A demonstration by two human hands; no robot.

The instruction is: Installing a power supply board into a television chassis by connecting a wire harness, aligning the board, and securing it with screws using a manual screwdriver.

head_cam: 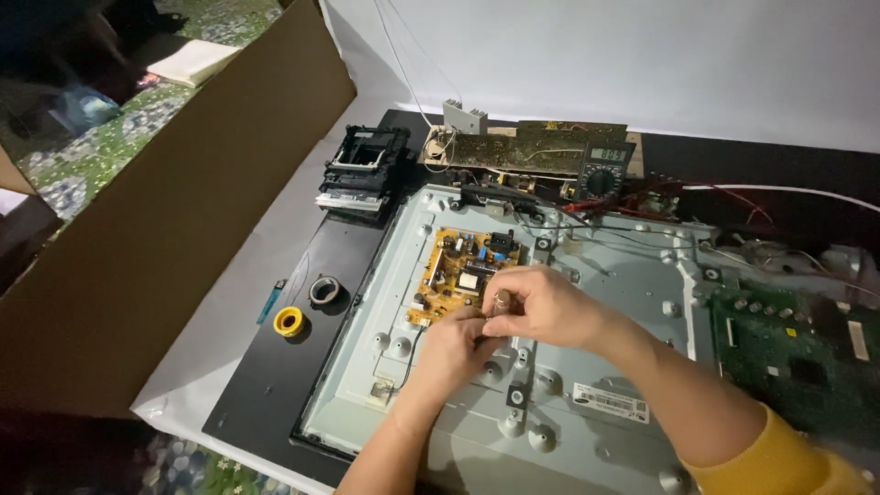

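Both hands, the left hand [454, 348] and the right hand [541, 307], are held together over the grey metal back panel [623, 302], just beside an orange circuit board [458, 270]. A small part is pinched in the fingers [502, 295]. A yellow tape roll [289, 321] is seen lying well apart on the black tabletop [275, 385].

the orange board [456, 267] lies flat on the grey metal panel [623, 302], crowded with small black, white and yellow parts. its near edge is hidden under the hands.

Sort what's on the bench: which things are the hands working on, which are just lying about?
In hand:
left hand
right hand
orange circuit board
metal back panel

Lying about:
yellow tape roll
solder spool
multimeter
green circuit board
black mechanism
cardboard sheet
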